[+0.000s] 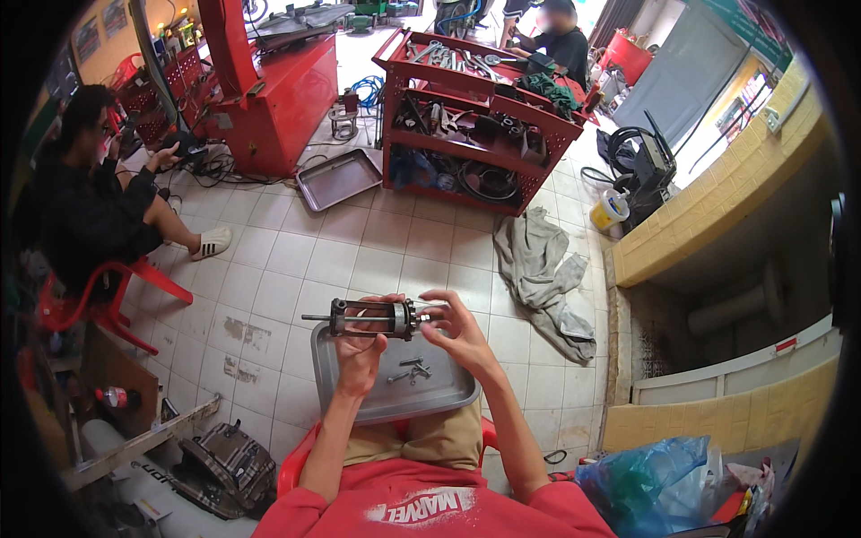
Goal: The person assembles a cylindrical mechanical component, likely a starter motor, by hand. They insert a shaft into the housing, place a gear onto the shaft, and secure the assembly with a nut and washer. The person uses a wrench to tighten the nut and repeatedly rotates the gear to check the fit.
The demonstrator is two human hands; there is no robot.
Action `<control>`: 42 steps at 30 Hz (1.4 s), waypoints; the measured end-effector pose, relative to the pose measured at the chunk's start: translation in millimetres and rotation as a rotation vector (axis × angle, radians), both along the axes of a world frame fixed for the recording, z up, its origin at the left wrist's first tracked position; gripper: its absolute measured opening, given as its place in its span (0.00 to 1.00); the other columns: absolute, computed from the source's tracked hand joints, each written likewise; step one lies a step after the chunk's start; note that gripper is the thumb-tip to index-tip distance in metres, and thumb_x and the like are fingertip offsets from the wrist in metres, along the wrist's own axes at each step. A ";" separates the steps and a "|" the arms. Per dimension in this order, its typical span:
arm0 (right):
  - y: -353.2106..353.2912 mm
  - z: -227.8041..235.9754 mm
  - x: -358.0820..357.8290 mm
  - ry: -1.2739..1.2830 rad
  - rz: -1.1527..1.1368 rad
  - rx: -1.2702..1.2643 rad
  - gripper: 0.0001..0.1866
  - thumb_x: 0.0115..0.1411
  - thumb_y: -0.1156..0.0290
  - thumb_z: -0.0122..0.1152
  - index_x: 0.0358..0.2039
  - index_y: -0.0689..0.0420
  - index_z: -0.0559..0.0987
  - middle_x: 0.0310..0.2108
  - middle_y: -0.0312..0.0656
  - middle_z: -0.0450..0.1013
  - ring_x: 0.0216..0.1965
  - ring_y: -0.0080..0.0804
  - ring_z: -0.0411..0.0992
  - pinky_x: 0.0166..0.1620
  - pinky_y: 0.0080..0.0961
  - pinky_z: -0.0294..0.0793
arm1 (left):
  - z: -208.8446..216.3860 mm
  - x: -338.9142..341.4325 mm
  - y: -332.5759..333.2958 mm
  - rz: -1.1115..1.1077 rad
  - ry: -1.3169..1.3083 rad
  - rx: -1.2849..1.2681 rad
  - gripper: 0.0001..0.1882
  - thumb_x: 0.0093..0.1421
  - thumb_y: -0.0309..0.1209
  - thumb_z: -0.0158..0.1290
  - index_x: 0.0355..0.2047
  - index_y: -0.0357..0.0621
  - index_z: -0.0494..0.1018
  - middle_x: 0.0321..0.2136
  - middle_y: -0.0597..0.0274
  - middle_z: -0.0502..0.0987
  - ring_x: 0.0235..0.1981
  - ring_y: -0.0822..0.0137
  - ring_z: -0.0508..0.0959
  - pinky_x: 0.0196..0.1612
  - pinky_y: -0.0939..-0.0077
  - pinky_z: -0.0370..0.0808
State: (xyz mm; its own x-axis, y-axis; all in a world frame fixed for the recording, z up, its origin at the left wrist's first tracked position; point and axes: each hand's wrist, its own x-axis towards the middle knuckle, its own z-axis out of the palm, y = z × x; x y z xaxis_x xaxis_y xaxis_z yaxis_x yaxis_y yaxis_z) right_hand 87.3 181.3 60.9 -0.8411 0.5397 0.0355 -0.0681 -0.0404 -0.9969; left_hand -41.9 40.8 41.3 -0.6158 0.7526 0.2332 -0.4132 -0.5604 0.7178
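Observation:
My left hand (360, 345) holds a dark metal cage-like assembly (375, 318) level above my lap. It has two end plates joined by rods, and a thin shaft sticks out to the left. At its right end, the thumb and fingers of my right hand (459, 330) close around a small shiny fitting; the contact is partly hidden. Below both hands a grey metal tray (448, 394) rests on my thighs. Several small bolts (413, 370) lie in it.
A red tool cart (466, 148) full of tools stands ahead, with a second metal tray (339, 179) on the floor beside it. A grey cloth (543, 282) lies to the right. One person (99, 197) sits at left; another (560, 45) is behind the cart. Plastic bags (646, 475) lie near right.

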 end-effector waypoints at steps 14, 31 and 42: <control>15.9 -0.2 9.8 -0.067 0.034 0.063 0.17 0.76 0.60 0.47 0.49 0.60 0.76 0.46 0.35 0.73 0.43 0.21 0.70 0.49 0.21 0.72 | 8.7 9.1 8.0 -0.016 -0.032 0.073 0.32 0.58 0.25 0.67 0.60 0.40 0.66 0.58 0.45 0.74 0.62 0.53 0.73 0.66 0.59 0.69; -6.8 -2.3 -0.9 -0.009 0.124 0.103 0.14 0.73 0.64 0.54 0.52 0.60 0.74 0.49 0.40 0.73 0.43 0.25 0.74 0.48 0.25 0.73 | 14.7 -3.0 -17.8 -0.041 -0.071 0.084 0.34 0.57 0.27 0.67 0.62 0.39 0.66 0.58 0.49 0.75 0.61 0.60 0.74 0.65 0.63 0.72; -1.2 3.0 -10.1 -0.060 0.114 -0.024 0.10 0.74 0.65 0.52 0.44 0.60 0.74 0.39 0.38 0.72 0.43 0.22 0.72 0.46 0.22 0.73 | 5.6 -3.2 -14.4 -0.048 -0.068 0.089 0.34 0.58 0.25 0.66 0.63 0.38 0.65 0.58 0.50 0.75 0.61 0.61 0.74 0.65 0.63 0.72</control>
State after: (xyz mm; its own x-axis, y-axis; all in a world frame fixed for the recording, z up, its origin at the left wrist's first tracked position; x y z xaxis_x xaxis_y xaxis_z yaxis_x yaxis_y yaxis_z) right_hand 77.1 180.1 63.9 -0.8974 0.4403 -0.0290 -0.0015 -0.0687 -0.9976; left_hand -45.1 26.4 46.9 -0.5960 0.7599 0.2594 -0.4871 -0.5990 0.6356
